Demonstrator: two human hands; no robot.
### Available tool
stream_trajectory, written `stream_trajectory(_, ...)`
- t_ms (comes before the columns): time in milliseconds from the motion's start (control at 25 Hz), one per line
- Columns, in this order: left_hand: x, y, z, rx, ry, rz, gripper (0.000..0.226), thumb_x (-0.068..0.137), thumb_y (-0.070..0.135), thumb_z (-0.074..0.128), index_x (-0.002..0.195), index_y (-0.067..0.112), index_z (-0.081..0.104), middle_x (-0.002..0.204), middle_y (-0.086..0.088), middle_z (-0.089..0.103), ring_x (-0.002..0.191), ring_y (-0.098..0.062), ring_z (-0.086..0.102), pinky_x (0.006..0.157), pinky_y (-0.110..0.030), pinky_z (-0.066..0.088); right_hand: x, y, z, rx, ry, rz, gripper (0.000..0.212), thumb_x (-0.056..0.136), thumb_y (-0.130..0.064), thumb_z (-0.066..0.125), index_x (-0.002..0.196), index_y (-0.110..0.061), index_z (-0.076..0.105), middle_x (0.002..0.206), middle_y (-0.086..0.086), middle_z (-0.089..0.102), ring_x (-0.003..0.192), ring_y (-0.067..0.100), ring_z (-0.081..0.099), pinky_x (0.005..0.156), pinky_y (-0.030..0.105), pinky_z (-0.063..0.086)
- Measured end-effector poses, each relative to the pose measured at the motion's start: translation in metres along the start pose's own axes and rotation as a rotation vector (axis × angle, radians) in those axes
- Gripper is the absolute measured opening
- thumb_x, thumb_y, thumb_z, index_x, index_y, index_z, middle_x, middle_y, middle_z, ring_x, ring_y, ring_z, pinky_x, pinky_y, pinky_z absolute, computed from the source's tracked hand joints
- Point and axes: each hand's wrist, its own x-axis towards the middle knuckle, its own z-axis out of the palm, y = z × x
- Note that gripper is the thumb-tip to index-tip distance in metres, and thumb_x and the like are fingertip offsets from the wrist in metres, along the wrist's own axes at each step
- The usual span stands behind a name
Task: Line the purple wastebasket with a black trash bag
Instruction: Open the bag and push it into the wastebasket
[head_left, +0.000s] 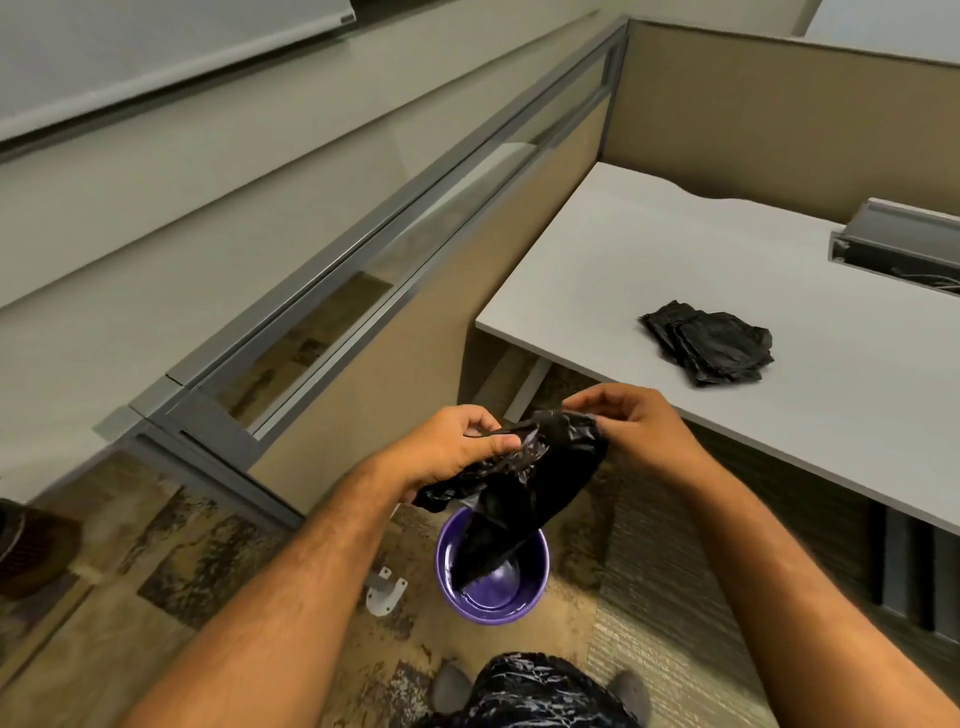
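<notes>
A purple wastebasket (519, 603) stands on the carpet below my hands, its mouth facing up. Above it hangs a crumpled black trash bag (524, 493), whose lower end dips into the basket's opening. My left hand (452, 447) pinches the bag's top edge on the left. My right hand (634, 426) pinches the same edge on the right. The two hands are close together, and the bag's mouth between them looks barely parted.
A white desk (675, 249) stands to the right with a pile of folded black bags (709, 343) on it. A tan cubicle partition (395, 332) runs along the left. A white bracket (384, 590) lies on the floor left of the basket. My shoes (540, 691) are at the bottom.
</notes>
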Motion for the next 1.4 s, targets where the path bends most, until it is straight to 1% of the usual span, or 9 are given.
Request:
stream_trajectory(320,-0.009,-0.016,0.004,-0.078,0.226,0.199,0.018,0.1,0.029,0.072,0.084,0.026,0.079,0.076,0.01,0.076,0.072,-0.003,0.07,0.069,-0.021,0.054,-0.007,0.016,0.012,0.084,0.416,0.063,0.028,0.104,0.001,0.058,0.1,-0.022,0.074,0.107,0.003,0.081,0.108,0.021,0.075,0.095,0.038,0.06)
stream_trajectory(440,-0.012,-0.017,0.015,-0.084,0.218,0.227,0.017,0.099,0.027,0.072,0.083,0.028,0.077,0.077,0.011,0.075,0.074,-0.003,0.07,0.067,-0.018,0.054,-0.021,0.018,0.038,0.042,0.496,0.085,0.007,0.093,-0.027,0.075,0.098,-0.028,0.07,0.109,-0.002,0.073,0.102,0.018,0.072,0.079,0.029,0.055)
stream_trajectory(560,-0.011,-0.018,0.029,-0.097,0.226,0.236,0.01,0.095,0.028,0.076,0.085,0.026,0.075,0.082,0.008,0.074,0.078,-0.009,0.072,0.069,-0.024,0.059,-0.026,0.038,0.067,0.03,0.359,0.324,0.061,0.074,-0.061,0.085,0.114,-0.023,0.06,0.116,0.003,0.061,0.101,0.018,0.067,0.074,0.03,0.053)
stream_trajectory(640,-0.008,-0.02,0.039,-0.099,0.266,0.227,0.009,0.094,0.031,0.076,0.087,0.026,0.075,0.084,0.007,0.075,0.081,-0.011,0.073,0.071,-0.027,0.061,-0.029,0.051,0.079,0.267,0.244,0.523,0.064,0.081,-0.039,0.09,0.127,-0.014,0.054,0.124,0.018,0.066,0.105,0.028,0.073,0.074,0.042,0.063)
stream_trajectory(760,-0.004,-0.025,0.045,-0.066,0.447,0.194,0.014,0.1,0.039,0.066,0.09,0.031,0.071,0.09,0.007,0.074,0.085,-0.011,0.072,0.066,-0.021,0.057,-0.032,0.067,0.072,0.424,0.299,0.5,0.052,0.085,0.012,0.073,0.125,-0.012,0.051,0.125,0.03,0.07,0.095,0.034,0.076,0.072,0.046,0.064)
stream_trajectory(960,0.004,-0.023,0.027,-0.476,0.815,-0.004,0.016,0.105,0.036,0.062,0.099,0.023,0.07,0.098,-0.003,0.073,0.091,-0.022,0.07,0.067,-0.028,0.053,-0.045,0.072,0.04,0.27,0.252,0.373,0.056,0.078,0.018,0.072,0.114,-0.022,0.057,0.129,0.015,0.071,0.102,0.027,0.073,0.069,0.034,0.057)
stream_trajectory(1080,0.004,-0.023,0.033,-0.53,0.675,-0.061,0.019,0.103,0.037,0.065,0.104,0.019,0.073,0.098,-0.006,0.078,0.089,-0.022,0.075,0.066,-0.03,0.059,-0.048,0.074,0.033,0.204,0.328,0.264,0.044,0.08,0.02,0.074,0.095,-0.018,0.058,0.113,0.014,0.079,0.089,0.024,0.079,0.067,0.026,0.061)
stream_trajectory(1280,-0.002,-0.029,0.041,0.14,0.31,0.112,0.013,0.094,0.035,0.077,0.089,0.022,0.076,0.094,-0.005,0.078,0.087,-0.017,0.074,0.074,-0.027,0.056,-0.047,0.068,0.027,0.189,0.45,0.139,0.039,0.086,0.02,0.047,0.075,-0.011,0.069,0.093,0.006,0.083,0.102,0.025,0.078,0.093,0.041,0.064)
stream_trajectory(1400,-0.004,-0.024,0.043,0.184,0.175,0.05,0.012,0.089,0.033,0.082,0.08,0.026,0.077,0.082,-0.001,0.08,0.074,-0.01,0.076,0.07,-0.026,0.058,-0.046,0.064,0.017,0.022,0.413,0.048,0.051,0.083,0.019,0.045,0.084,-0.017,0.081,0.1,0.0,0.081,0.103,0.017,0.074,0.097,0.04,0.061)
